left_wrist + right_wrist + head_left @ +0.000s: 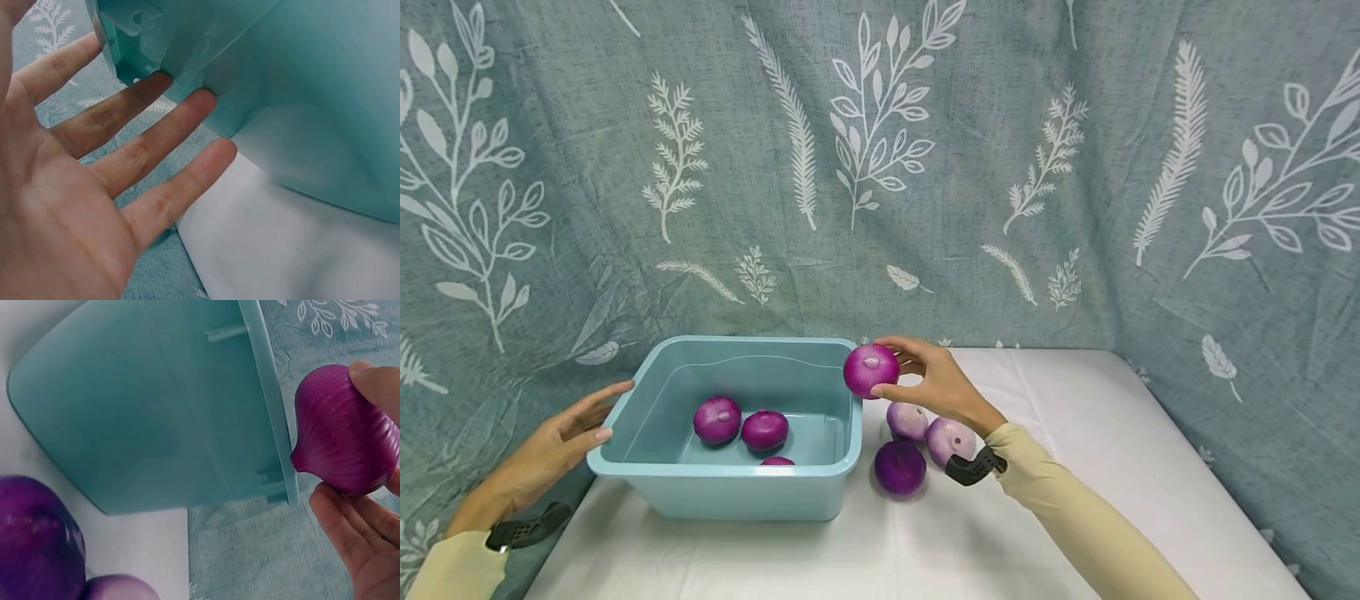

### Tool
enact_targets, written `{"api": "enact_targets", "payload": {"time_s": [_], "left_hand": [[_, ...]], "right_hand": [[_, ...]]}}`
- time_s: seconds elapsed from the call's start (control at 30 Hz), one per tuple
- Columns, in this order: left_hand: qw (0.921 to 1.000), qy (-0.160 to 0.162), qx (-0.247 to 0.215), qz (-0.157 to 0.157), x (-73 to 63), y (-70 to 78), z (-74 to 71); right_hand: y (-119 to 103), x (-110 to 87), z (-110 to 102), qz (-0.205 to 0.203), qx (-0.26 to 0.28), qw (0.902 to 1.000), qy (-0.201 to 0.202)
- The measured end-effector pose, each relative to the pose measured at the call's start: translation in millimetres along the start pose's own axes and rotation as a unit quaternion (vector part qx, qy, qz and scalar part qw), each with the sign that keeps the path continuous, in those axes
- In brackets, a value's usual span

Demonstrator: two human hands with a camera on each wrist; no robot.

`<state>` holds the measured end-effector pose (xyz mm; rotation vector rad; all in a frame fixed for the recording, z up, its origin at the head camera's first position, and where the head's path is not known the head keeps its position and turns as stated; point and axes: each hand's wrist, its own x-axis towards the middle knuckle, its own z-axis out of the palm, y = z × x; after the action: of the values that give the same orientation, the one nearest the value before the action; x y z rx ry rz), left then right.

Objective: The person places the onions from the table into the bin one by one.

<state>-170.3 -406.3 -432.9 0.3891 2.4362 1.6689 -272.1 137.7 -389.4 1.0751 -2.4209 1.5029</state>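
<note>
A red onion (871, 371) is grasped by the right hand (936, 383), pinched between the thumb on one side and the fingertips on the other. It is held at the right rim of a light-blue plastic bin (730, 493); whether the rim is touched by its pointed tip cannot be told. For a clean carry, the onion is best kept higher than that rim, so that neither the tip nor the knuckles are caught on it. A light but even pinch should be enough, since a smooth, rounded skin could be slipped out of if squeezed unevenly.

Nothing is grasped by the left hand (553, 450): its fingers are extended along the bin's left side. The bin would be steadied well by light pressure there, without its being tilted.

Inside the bin, three purple onions (717, 419) are seen, one of them mostly hidden by the near wall. Beside it, on a white tablecloth (1120, 417), two pale onions (907, 420) and a dark purple bulb (900, 468) are grouped near the right forearm; room should be left for them.
</note>
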Motion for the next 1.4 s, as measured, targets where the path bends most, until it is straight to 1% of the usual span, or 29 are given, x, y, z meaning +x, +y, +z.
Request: {"api": "enact_targets", "payload": {"time_s": [0.23, 0.47, 0.53, 0.6, 0.7, 0.87, 0.97, 1.03, 1.17, 1.33, 1.4], "left_hand": [[0.9997, -0.002, 0.022, 0.010, -1.5, 0.5, -0.4], [1.0000, 0.003, -0.006, 0.006, 0.1, 0.0, 0.3], [0.9999, 0.004, -0.009, 0.008, 0.3, -0.7, 0.3], [0.9998, 0.000, -0.006, 0.018, 0.0, -1.6, 0.4], [0.9995, -0.005, -0.006, 0.031, -0.3, -2.5, 0.3], [0.9995, -0.006, -0.010, 0.030, -0.3, -1.8, 1.3], [0.9995, -0.005, -0.008, 0.030, 0.4, -1.6, 1.4], [0.9997, -0.001, -0.010, 0.024, 0.8, -1.3, 1.3], [0.9998, 0.006, -0.011, 0.016, 1.4, -0.5, 0.8], [0.9998, 0.001, 0.003, 0.021, 0.5, 0.7, 0.7], [0.9999, 0.003, 0.003, 0.015, 0.0, 1.4, 1.1]], "right_hand": [[-7.3, 3.9, 8.7, 0.011, 0.008, 0.9999, 0.002], [-10.4, 7.8, 16.7, -0.010, 0.015, 0.9998, -0.005], [-11.2, 8.9, 19.8, -0.014, 0.019, 0.9997, -0.008], [-12.4, 9.9, 23.2, -0.017, 0.021, 0.9996, -0.013], [-13.3, 11.3, 27.8, -0.027, 0.008, 0.9993, -0.025], [-13.3, 12.3, 31.7, -0.047, -0.029, 0.9975, -0.043], [-14.0, 11.8, 30.4, -0.052, -0.038, 0.9967, -0.049], [-13.8, 10.4, 28.4, -0.054, -0.040, 0.9965, -0.051], [-8.3, 4.3, 22.1, -0.061, -0.037, 0.9965, -0.044], [6.2, -12.8, 6.1, -0.048, -0.048, 0.9973, -0.029], [13.8, -22.0, -1.9, -0.037, -0.063, 0.9970, -0.026]]}}
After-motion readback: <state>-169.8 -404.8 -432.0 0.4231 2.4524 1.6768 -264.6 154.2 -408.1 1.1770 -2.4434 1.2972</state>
